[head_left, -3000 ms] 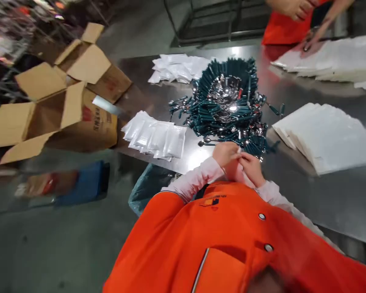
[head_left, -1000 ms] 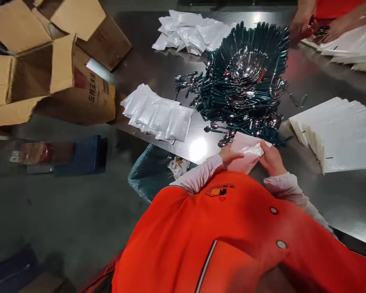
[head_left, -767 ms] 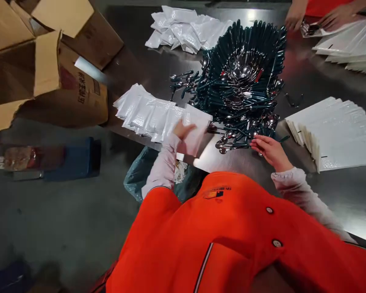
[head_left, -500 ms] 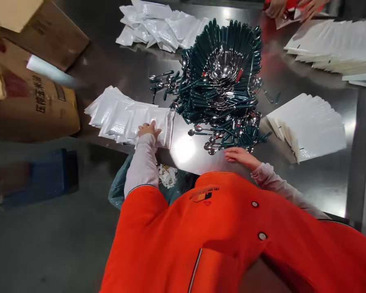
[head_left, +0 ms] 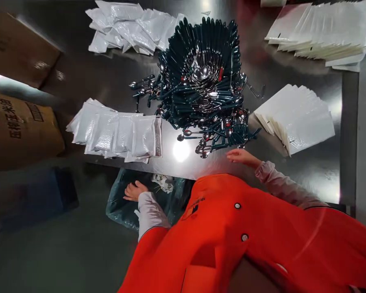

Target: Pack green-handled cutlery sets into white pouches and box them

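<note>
A big heap of spoons with dark green handles (head_left: 205,85) lies mid-table on the steel table (head_left: 311,179). My right hand (head_left: 242,156) rests flat at the heap's near edge, fingers stretched out, holding nothing. My left hand (head_left: 134,191) hangs below the table edge over a green plastic bag (head_left: 125,205) with scraps in it; its fingers are loosely apart and nothing shows in them. A row of filled white pouches (head_left: 116,132) lies fanned along the table's near left edge.
A stack of flat white pouches (head_left: 295,118) lies right of the heap, another stack (head_left: 323,30) at the far right. More filled pouches (head_left: 131,26) lie at the far left. Cardboard boxes (head_left: 18,122) stand on the floor at left.
My left hand laid a filled pouch on the row at left, let go and dropped below the table edge toward the green bag. My right hand stayed by the spoons. The view shifted right.
</note>
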The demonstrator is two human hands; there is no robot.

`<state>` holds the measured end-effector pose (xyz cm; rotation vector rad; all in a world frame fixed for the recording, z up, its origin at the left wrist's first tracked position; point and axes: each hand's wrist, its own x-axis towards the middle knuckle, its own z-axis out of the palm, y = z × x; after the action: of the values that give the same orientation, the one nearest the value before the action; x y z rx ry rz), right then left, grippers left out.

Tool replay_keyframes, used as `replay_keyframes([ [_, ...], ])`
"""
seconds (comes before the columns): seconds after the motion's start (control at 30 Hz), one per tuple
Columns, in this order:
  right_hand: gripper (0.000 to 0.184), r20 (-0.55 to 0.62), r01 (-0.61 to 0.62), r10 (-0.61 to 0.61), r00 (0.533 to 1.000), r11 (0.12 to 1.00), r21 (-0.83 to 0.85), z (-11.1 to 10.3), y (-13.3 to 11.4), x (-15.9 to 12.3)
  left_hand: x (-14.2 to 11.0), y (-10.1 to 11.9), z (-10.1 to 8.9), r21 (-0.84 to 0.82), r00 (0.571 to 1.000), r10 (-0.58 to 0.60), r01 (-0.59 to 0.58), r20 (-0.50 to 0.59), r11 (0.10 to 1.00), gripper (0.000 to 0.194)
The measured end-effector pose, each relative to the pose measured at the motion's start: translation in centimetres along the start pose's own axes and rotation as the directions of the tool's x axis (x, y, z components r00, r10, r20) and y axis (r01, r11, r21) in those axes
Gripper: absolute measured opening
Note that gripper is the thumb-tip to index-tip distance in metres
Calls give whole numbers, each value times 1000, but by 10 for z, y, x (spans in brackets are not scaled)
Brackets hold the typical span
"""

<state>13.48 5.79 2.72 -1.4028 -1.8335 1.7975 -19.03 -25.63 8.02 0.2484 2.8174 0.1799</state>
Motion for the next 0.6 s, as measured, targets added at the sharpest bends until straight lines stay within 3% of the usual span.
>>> replay_keyframes([
  [0.13,24,31,186,-183,983,974,-130,-13,-44,71,18,34,10,-63,991,62,-69,-118,996,34],
  [0.27,22,7,453,-474,880,835,-314,-16,-111,147,41,91,45,-243,973,157,-196,-170,950,32],
  [0.33,25,33,532,-573,819,735,-422,-13,-143,179,49,120,62,-387,942,238,-315,-234,866,20],
  [0.43,29,74,538,-625,777,598,-594,-5,-183,222,64,167,79,-614,898,310,-441,-314,655,11],
  [0.5,32,92,509,-636,766,514,-690,0,-205,249,83,201,80,-761,924,279,-375,-262,530,14],
  [0.6,37,169,489,-652,739,348,-800,8,-232,282,125,252,66,-927,989,147,-49,7,372,26],
])
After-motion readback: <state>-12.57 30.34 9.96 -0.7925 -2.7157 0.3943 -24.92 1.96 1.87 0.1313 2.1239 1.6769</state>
